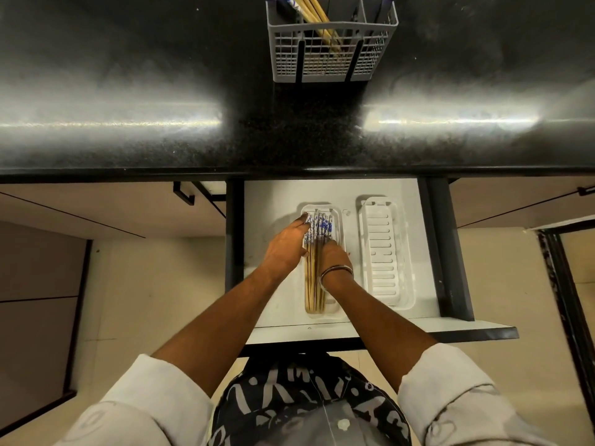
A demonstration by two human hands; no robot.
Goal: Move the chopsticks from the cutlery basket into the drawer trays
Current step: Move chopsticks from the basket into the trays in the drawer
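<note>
The task looks partly done. A bundle of chopsticks (pixel 317 252) with blue-and-white tops already lies lengthwise in the left tray (pixel 335 312) of the open drawer (pixel 267 201). Both hands are on that bundle: the left hand (pixel 285 249) rests along its 9 o'clock side with fingers fairly straight, and the right hand (pixel 333 257) covers its middle from 3 o'clock; whether its fingers grip or merely press, I cannot tell. The right tray (pixel 384 252), at 3 o'clock of the left one, holds nothing. At 12 o'clock on the black bench (pixel 128 91), the basket (pixel 331 49) holds more chopsticks (pixel 317 11), so further trips remain.
</note>
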